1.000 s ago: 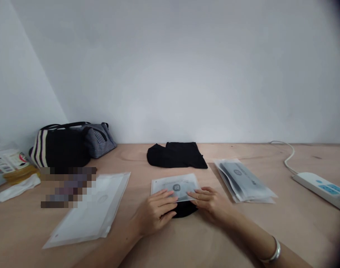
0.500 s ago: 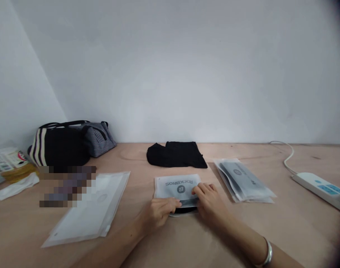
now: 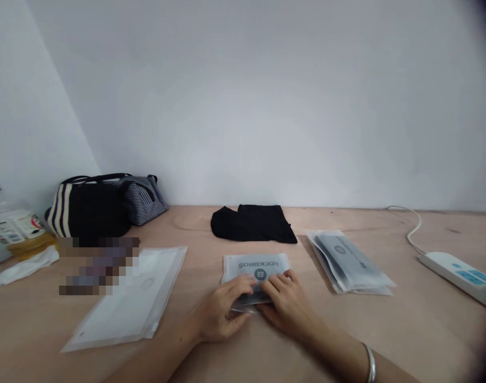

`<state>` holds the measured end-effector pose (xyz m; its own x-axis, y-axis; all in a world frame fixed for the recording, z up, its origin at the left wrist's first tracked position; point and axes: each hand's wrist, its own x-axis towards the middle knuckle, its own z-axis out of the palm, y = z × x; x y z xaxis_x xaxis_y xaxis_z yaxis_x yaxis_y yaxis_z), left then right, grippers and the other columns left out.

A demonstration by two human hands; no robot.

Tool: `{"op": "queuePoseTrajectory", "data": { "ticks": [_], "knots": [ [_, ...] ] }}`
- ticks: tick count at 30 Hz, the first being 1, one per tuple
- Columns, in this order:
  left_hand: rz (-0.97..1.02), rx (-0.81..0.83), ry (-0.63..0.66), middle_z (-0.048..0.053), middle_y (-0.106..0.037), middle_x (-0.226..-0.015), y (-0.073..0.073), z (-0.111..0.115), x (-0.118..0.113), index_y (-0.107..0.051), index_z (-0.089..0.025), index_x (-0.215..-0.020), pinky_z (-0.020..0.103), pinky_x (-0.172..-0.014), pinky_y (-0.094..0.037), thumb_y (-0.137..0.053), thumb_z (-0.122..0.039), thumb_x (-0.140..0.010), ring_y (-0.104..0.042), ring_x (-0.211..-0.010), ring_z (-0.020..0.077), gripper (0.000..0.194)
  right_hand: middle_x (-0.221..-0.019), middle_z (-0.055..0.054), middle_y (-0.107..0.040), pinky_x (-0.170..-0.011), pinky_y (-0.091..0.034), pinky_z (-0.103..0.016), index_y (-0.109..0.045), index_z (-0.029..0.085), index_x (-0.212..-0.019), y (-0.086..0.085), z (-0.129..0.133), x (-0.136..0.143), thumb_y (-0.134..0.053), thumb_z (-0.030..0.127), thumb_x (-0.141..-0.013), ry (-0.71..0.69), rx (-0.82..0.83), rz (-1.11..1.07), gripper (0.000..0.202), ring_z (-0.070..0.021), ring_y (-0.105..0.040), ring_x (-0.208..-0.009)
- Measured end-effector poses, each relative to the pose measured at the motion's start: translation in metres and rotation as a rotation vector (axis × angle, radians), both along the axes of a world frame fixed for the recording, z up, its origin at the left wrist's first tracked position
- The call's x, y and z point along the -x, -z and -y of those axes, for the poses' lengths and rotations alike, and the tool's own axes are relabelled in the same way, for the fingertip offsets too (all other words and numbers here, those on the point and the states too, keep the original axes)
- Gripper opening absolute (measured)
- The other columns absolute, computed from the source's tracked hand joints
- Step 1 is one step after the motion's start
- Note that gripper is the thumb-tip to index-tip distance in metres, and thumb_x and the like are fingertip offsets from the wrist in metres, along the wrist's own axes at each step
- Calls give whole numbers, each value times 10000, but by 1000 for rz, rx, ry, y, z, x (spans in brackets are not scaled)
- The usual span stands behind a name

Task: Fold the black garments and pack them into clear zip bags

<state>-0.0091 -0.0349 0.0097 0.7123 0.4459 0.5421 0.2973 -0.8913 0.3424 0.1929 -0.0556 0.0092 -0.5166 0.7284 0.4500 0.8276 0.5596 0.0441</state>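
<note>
A frosted bag with ROCKBROS lettering and a round logo [image 3: 243,264] lies folded at the front middle of the table, something dark inside it. My left hand [image 3: 228,308] grips its lower left part, fingers on top and thumb at the near edge. On the lower right part rests my right hand [image 3: 285,303], fingers curled over the top and thumb at the near edge. To the right lie filled frosted bags [image 3: 349,263]; to the left, a flat frosted bag [image 3: 127,308]. Behind, a folded black cloth [image 3: 253,223] sits near the wall.
At the back left stand a black bag with cream stripes [image 3: 93,213] and a striped bag [image 3: 145,199]. An oil bottle [image 3: 23,231] and white tissue [image 3: 25,266] are at the far left. A power strip [image 3: 458,274] with its cable is at the right.
Both hands have shifted on the bag, with the thumbs now at its near edge. The black part that stuck out at the near edge no longer shows there.
</note>
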Motion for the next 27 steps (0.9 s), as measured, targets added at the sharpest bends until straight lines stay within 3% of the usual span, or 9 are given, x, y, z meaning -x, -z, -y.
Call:
{"op": "queuePoseTrajectory", "data": {
  "ticks": [5, 12, 17, 20, 24, 27],
  "knots": [
    [-122, -10, -158, 107, -390, -1310, -5, 7, 26, -324, -172, -1219, 421, -991, -329, -447, -71, -599, -350, -1208, 243, 640, -834, -46, -559, -736, -264, -367, -519, 190, -870, -11, -2, 23, -555, 296, -743, -62, -41, 94, 169, -214, -480, -800],
    [-168, 62, -307, 60, -582, -1009, 8, 6, 46, -397, -191, -1139, 321, -787, -485, -414, -61, -671, -572, -905, 186, 486, -786, -41, -555, -653, -279, -332, -510, 180, -786, -7, -14, 42, -522, 168, -734, -63, 17, 113, 54, -179, -494, -709],
    [-106, -19, -282, 58, -576, -1037, 8, 5, 44, -462, -185, -1078, 306, -823, -468, -431, -60, -687, -552, -953, 181, 411, -824, -23, -558, -705, -288, -345, -515, 199, -829, -12, -11, 45, -573, 322, -695, -171, 72, 24, 191, -187, -489, -785],
    [-82, -100, -245, 51, -599, -981, 7, 4, 44, -554, -186, -918, 281, -791, -483, -414, -75, -737, -575, -901, 166, 255, -799, -27, -568, -711, -288, -376, -537, 192, -852, -8, -9, 56, -545, 420, -714, -238, 6, 19, 267, -196, -480, -775],
    [-95, -163, -210, 49, -626, -789, 9, 2, 43, -580, -171, -745, 254, -685, -512, -374, -89, -779, -608, -732, 147, 224, -738, -30, -580, -688, -294, -372, -552, 171, -744, 4, -10, 73, -446, 215, -821, -307, -142, 88, 138, -174, -472, -716],
    [-113, -200, -191, 77, -641, -845, 11, 1, 43, -582, -159, -749, 259, -688, -517, -365, -89, -792, -622, -767, 158, 232, -711, -21, -577, -703, -302, -367, -559, 167, -745, 6, -10, 70, -417, 163, -844, -381, -207, 139, 173, -166, -463, -703]
  ]
}}
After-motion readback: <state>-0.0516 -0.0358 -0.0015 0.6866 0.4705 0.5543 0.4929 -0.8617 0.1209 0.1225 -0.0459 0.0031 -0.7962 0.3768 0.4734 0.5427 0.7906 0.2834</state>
